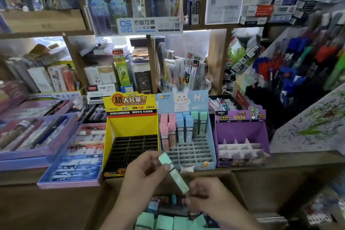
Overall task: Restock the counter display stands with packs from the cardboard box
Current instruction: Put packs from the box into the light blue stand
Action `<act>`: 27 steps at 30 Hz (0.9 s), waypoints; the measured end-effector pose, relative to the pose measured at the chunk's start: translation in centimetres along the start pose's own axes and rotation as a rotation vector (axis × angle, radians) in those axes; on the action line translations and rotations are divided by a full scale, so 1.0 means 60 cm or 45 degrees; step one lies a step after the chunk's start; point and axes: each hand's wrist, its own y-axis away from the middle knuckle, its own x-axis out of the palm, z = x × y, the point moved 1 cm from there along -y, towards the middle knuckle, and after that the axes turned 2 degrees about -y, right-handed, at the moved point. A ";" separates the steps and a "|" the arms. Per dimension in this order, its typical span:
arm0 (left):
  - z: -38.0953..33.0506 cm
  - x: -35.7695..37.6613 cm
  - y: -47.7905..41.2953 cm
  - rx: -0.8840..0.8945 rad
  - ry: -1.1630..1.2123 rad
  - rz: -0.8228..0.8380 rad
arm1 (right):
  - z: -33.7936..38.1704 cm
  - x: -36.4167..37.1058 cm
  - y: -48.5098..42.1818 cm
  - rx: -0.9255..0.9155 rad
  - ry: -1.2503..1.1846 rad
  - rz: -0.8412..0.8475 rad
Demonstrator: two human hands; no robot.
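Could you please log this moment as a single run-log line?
left hand: holds mint pack | right hand: near its lower end, grip unclear | blue stand: front slots empty | yellow stand: empty

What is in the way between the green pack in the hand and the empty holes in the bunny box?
Nothing that shows. The left hand holds the green pack just in front of the bunny box, and the empty front holes lie open right behind it. The filled rows stand further back.
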 end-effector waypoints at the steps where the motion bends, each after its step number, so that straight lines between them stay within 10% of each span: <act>1: -0.011 0.001 -0.011 0.053 -0.029 0.019 | -0.005 -0.001 -0.003 0.045 0.041 -0.003; 10: -0.101 0.038 -0.114 0.276 -0.172 0.221 | -0.020 -0.019 -0.012 0.327 0.549 -0.099; 27: -0.124 0.116 -0.224 0.462 -0.846 0.183 | 0.020 -0.034 0.014 0.315 0.603 -0.042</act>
